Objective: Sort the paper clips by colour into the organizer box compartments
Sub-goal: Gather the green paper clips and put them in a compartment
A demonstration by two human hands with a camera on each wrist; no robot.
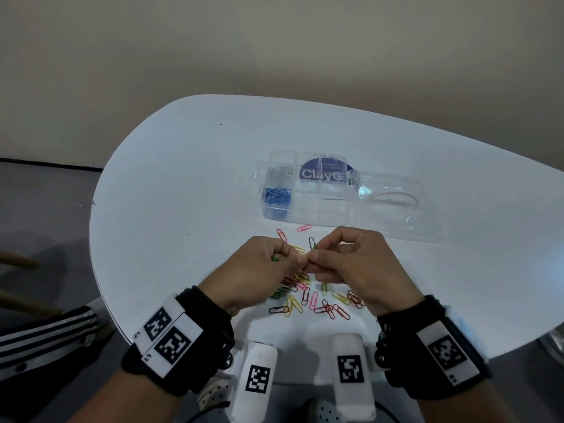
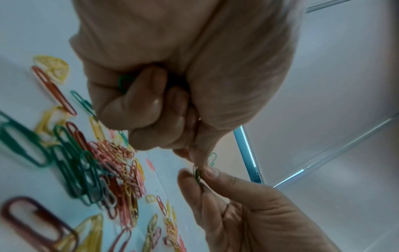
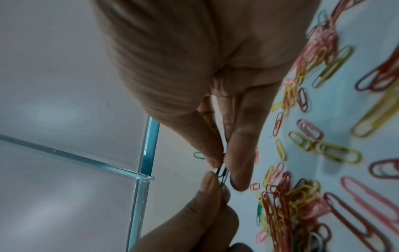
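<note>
Green clips are the step in hand, I judge; both hands meet above the mixed pile (image 1: 308, 293) at the near middle of the white surface (image 1: 183, 166). Left hand (image 1: 262, 267) has its fingers curled round several green paper clips (image 2: 124, 83), a green end showing at its left side; its thumb and forefinger also pinch the green clip (image 2: 197, 173) that the right hand (image 1: 357, 264) pinches from the other side; so both grips are closed on clips, and this looks like a handover or the pulling apart of two hooked clips. Organizer box (image 1: 308, 190) lies farther away, lid open to the right; blue clips (image 1: 276, 196) fill a left compartment; pale clips (image 1: 280, 172) lie in the far left one. Next move calls for freeing this clip, gathering the remaining green ones, then carrying them to an unused compartment.
</note>
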